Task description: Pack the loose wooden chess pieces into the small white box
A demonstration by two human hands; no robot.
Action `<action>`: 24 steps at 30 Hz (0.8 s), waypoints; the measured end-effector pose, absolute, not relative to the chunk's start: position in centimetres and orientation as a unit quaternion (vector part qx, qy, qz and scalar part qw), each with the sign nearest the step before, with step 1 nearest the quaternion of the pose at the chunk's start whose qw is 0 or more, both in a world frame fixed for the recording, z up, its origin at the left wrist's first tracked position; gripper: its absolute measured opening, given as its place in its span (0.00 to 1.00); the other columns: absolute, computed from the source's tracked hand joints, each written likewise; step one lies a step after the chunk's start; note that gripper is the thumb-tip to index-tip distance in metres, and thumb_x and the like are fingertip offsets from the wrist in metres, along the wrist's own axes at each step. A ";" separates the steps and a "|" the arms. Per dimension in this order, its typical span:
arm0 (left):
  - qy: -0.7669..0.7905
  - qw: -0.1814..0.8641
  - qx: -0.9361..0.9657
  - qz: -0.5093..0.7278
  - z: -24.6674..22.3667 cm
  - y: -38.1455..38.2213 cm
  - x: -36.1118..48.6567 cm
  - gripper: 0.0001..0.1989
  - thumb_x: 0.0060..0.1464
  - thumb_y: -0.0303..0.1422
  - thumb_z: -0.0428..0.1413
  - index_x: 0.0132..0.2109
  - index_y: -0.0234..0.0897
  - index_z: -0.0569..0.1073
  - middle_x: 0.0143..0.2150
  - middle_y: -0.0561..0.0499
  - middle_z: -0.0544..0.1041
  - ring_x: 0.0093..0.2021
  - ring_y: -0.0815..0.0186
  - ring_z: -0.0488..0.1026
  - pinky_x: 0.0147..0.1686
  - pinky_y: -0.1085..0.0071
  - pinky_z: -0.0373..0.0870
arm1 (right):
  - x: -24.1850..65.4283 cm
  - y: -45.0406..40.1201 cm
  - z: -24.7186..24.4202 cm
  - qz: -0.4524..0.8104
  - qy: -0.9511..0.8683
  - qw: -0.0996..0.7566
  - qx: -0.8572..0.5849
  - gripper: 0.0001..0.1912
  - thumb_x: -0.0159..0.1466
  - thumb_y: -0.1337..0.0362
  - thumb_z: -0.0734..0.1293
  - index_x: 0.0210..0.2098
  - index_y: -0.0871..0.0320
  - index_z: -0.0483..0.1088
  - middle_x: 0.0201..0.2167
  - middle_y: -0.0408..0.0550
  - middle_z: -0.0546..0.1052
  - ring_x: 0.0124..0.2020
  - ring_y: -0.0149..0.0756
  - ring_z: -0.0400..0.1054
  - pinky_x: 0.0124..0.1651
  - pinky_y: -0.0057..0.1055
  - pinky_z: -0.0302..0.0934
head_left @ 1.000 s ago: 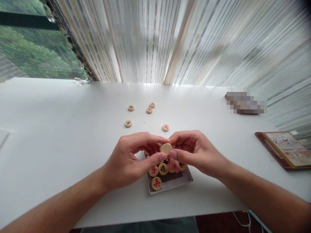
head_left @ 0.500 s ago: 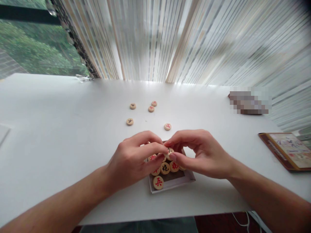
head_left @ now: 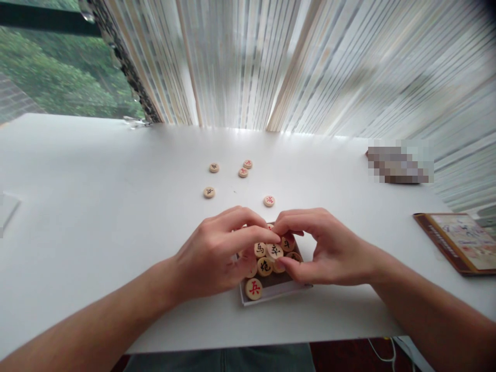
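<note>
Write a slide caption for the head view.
Left fingers and right fingers frame a black-marked piece over an open box, five loose pieces lying beyond on the white table.

The left hand [head_left: 217, 250] and right hand [head_left: 331, 245] meet around a disc [head_left: 275, 251] (black-marked) over a box [head_left: 279, 290] near the desk's [head_left: 96, 206] front edge.

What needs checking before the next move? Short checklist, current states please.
1. Black-marked piece between the left hand and right hand, firmly gripped: cannot tell.
2. Box resting on the table: ok.
3. Red-marked piece in the box's near-left corner lying face up: ok.
4. Bare floor showing to the right of that corner piece: ok.
5. Box's left-side contents fully visible: not ok, the left hand covers part.
6. Five loose pieces clear of both hands: ok, they lie beyond them.
</note>
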State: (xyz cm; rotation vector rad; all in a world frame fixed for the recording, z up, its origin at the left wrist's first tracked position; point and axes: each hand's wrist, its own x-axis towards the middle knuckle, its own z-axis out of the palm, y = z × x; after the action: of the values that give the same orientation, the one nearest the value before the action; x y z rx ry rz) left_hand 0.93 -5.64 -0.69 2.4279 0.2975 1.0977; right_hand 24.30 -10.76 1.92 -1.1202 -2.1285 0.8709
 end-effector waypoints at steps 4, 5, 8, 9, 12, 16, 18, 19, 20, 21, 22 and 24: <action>0.164 0.249 0.853 0.428 -0.6 -5.4 0.8 0.21 0.52 0.09 0.54 0.48 0.30 0.81 0.43 0.47 0.81 0.44 0.69 0.79 0.46 0.75 0.76 | 24.3 -10.9 2.1 0.334 -0.821 0.261 -0.382 0.05 0.60 0.70 0.73 0.37 0.63 0.77 0.31 0.45 0.78 0.30 0.29 0.67 0.35 0.25 0.62; 0.175 0.245 0.849 0.435 -0.6 -5.3 0.8 0.21 0.52 0.09 0.54 0.47 0.30 0.81 0.42 0.48 0.81 0.43 0.70 0.79 0.45 0.76 0.75 | 24.3 -11.0 2.1 0.339 -0.827 0.255 -0.370 0.05 0.60 0.71 0.73 0.37 0.63 0.77 0.31 0.46 0.78 0.30 0.30 0.67 0.35 0.26 0.62; 0.190 0.242 0.845 0.437 -0.8 -5.2 0.9 0.20 0.52 0.09 0.54 0.46 0.31 0.81 0.41 0.49 0.81 0.40 0.70 0.78 0.43 0.76 0.74 | 23.9 -11.2 2.2 0.347 -0.842 0.238 -0.338 0.04 0.59 0.72 0.73 0.35 0.62 0.75 0.31 0.45 0.76 0.32 0.32 0.65 0.37 0.28 0.62; 0.188 0.244 0.846 0.434 -0.9 -5.2 1.0 0.20 0.52 0.09 0.54 0.46 0.31 0.81 0.41 0.50 0.81 0.40 0.70 0.78 0.42 0.75 0.74 | 23.8 -11.2 2.1 0.348 -0.845 0.234 -0.331 0.05 0.58 0.73 0.73 0.34 0.61 0.75 0.30 0.45 0.75 0.32 0.32 0.65 0.39 0.28 0.62; 0.177 0.251 0.850 0.428 -1.0 -5.3 1.1 0.20 0.51 0.09 0.54 0.45 0.31 0.81 0.40 0.50 0.81 0.40 0.69 0.78 0.41 0.75 0.75 | 23.5 -11.4 2.0 0.346 -0.853 0.226 -0.319 0.07 0.56 0.75 0.73 0.33 0.61 0.74 0.30 0.44 0.75 0.33 0.32 0.64 0.43 0.29 0.62; 0.175 0.251 0.851 0.427 -1.0 -5.4 1.1 0.21 0.50 0.09 0.54 0.44 0.31 0.81 0.40 0.49 0.81 0.39 0.69 0.78 0.41 0.74 0.75 | 23.4 -11.5 1.8 0.344 -0.860 0.208 -0.314 0.07 0.57 0.74 0.74 0.33 0.61 0.74 0.31 0.45 0.76 0.35 0.34 0.65 0.44 0.30 0.62; 0.175 0.251 0.851 0.426 -0.9 -5.4 1.1 0.21 0.50 0.09 0.54 0.44 0.32 0.81 0.40 0.50 0.81 0.39 0.69 0.78 0.41 0.75 0.75 | 23.4 -11.5 1.7 0.341 -0.863 0.204 -0.312 0.07 0.57 0.74 0.75 0.34 0.60 0.74 0.31 0.45 0.76 0.35 0.35 0.65 0.44 0.31 0.62; 0.176 0.251 0.852 0.425 -0.9 -5.4 1.1 0.21 0.50 0.09 0.54 0.44 0.32 0.81 0.40 0.50 0.81 0.39 0.69 0.78 0.41 0.75 0.75 | 23.5 -11.6 1.7 0.340 -0.865 0.202 -0.310 0.07 0.58 0.73 0.74 0.34 0.60 0.74 0.31 0.45 0.76 0.35 0.35 0.65 0.44 0.32 0.62; 0.176 0.252 0.852 0.424 -1.0 -5.4 1.1 0.21 0.50 0.09 0.54 0.44 0.32 0.81 0.40 0.49 0.81 0.40 0.69 0.78 0.41 0.75 0.75 | 23.5 -11.6 1.7 0.339 -0.866 0.201 -0.308 0.07 0.58 0.73 0.74 0.34 0.60 0.74 0.32 0.46 0.77 0.36 0.36 0.65 0.43 0.32 0.62; 0.176 0.252 0.853 0.423 -1.0 -5.4 1.0 0.21 0.50 0.09 0.54 0.44 0.32 0.81 0.40 0.49 0.81 0.40 0.69 0.79 0.42 0.75 0.75 | 23.5 -11.6 1.7 0.338 -0.867 0.199 -0.306 0.06 0.58 0.73 0.74 0.34 0.60 0.74 0.33 0.46 0.77 0.36 0.36 0.66 0.43 0.33 0.62; 0.176 0.252 0.853 0.422 -1.0 -5.4 1.0 0.21 0.50 0.09 0.54 0.44 0.32 0.81 0.40 0.49 0.81 0.40 0.69 0.79 0.42 0.75 0.75 | 23.6 -11.6 1.6 0.339 -0.868 0.199 -0.304 0.06 0.59 0.73 0.73 0.34 0.60 0.74 0.33 0.47 0.77 0.36 0.36 0.66 0.44 0.33 0.63; 0.175 0.251 0.853 0.422 -1.0 -5.4 1.0 0.21 0.50 0.09 0.54 0.44 0.32 0.81 0.40 0.50 0.81 0.41 0.69 0.79 0.42 0.75 0.75 | 23.6 -11.6 1.6 0.343 -0.869 0.196 -0.300 0.05 0.60 0.73 0.72 0.35 0.60 0.74 0.33 0.47 0.77 0.35 0.36 0.66 0.45 0.34 0.63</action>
State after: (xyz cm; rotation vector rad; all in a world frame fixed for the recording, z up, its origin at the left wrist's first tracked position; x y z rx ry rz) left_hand 0.99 -5.38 -0.99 2.3214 0.4772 1.1494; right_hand 23.65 -11.57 1.64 -0.8397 -2.4335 0.9600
